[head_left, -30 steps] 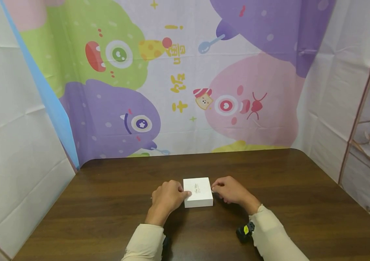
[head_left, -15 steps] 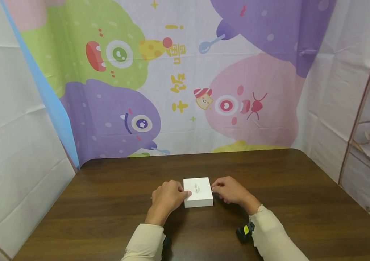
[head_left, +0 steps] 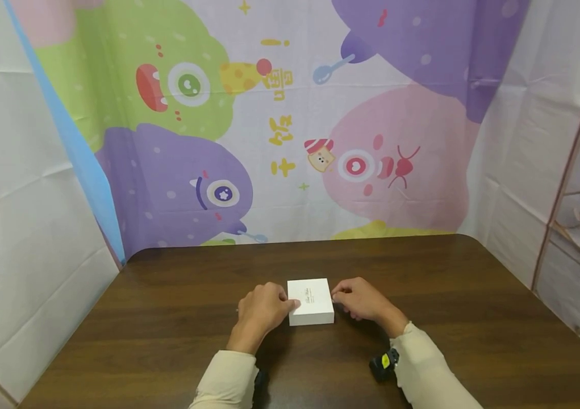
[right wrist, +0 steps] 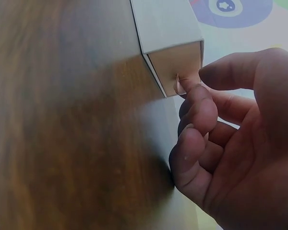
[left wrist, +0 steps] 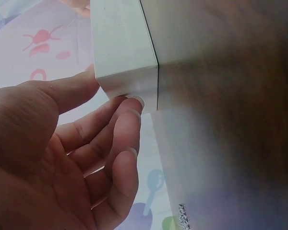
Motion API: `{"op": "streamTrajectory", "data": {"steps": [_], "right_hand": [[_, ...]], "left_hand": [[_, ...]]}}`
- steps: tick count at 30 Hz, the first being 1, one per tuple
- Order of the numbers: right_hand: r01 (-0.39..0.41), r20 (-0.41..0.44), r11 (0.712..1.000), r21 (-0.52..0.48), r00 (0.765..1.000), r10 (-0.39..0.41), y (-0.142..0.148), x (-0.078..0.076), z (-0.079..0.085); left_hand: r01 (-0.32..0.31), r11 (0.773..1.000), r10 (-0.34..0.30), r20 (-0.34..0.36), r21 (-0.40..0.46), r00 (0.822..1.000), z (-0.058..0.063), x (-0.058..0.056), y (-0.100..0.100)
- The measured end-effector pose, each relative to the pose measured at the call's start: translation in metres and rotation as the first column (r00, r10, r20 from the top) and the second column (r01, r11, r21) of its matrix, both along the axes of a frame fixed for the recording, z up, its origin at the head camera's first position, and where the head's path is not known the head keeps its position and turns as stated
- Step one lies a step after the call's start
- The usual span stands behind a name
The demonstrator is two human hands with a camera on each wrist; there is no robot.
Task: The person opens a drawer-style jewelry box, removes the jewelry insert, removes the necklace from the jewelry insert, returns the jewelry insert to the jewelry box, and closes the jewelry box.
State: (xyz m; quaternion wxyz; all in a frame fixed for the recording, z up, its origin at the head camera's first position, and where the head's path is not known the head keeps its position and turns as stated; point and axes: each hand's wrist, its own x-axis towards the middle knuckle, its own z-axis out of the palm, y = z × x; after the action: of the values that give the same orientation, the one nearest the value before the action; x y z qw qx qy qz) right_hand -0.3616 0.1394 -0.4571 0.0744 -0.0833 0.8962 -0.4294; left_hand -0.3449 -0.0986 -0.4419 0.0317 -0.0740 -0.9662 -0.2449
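A small white drawer box (head_left: pixel 310 299) with fine printing on its lid lies flat on the table. My left hand (head_left: pixel 265 308) grips its left side, thumb on the top and fingertips against the end wall (left wrist: pixel 134 88) in the left wrist view. My right hand (head_left: pixel 363 298) is at the opposite end. There, in the right wrist view, a tan drawer front (right wrist: pixel 170 60) sits inside the white sleeve, with a small ribbon loop (right wrist: pixel 178 87) sticking out. Curled fingers of the right hand hold that loop; the thumb is close to the box edge.
The dark wooden table (head_left: pixel 177 352) extends around the box on all sides. A cartoon-print cloth (head_left: pixel 290 210) hangs behind its far edge. Pale cloths hang at left (head_left: pixel 29 170) and right (head_left: pixel 520 153). A black wrist camera (head_left: pixel 384 364) sits below the right forearm.
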Motion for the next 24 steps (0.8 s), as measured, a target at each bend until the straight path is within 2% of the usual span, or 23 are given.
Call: {"op": "streamTrajectory", "data": {"steps": [9,15,24], "right_hand": [[-0.003,0.023,0.999,-0.033,1.000,0.004,0.0026,-0.0011,-0.0030],[0.010,0.025,1.000,-0.018,1.000,-0.010,0.0023,-0.0015,-0.0052],[0.013,0.028,0.999,-0.037,1.000,-0.012,0.0031,-0.0004,-0.0014]], "left_hand": [[0.007,1.000,-0.007,0.015,-0.018,1.000,-0.0006,0.0000,0.0011],[0.010,1.000,-0.009,0.025,-0.020,1.000,-0.0004,0.0001,0.0005],[0.008,1.000,-0.007,0.017,-0.016,1.000,0.0009,-0.0002,0.0006]]}}
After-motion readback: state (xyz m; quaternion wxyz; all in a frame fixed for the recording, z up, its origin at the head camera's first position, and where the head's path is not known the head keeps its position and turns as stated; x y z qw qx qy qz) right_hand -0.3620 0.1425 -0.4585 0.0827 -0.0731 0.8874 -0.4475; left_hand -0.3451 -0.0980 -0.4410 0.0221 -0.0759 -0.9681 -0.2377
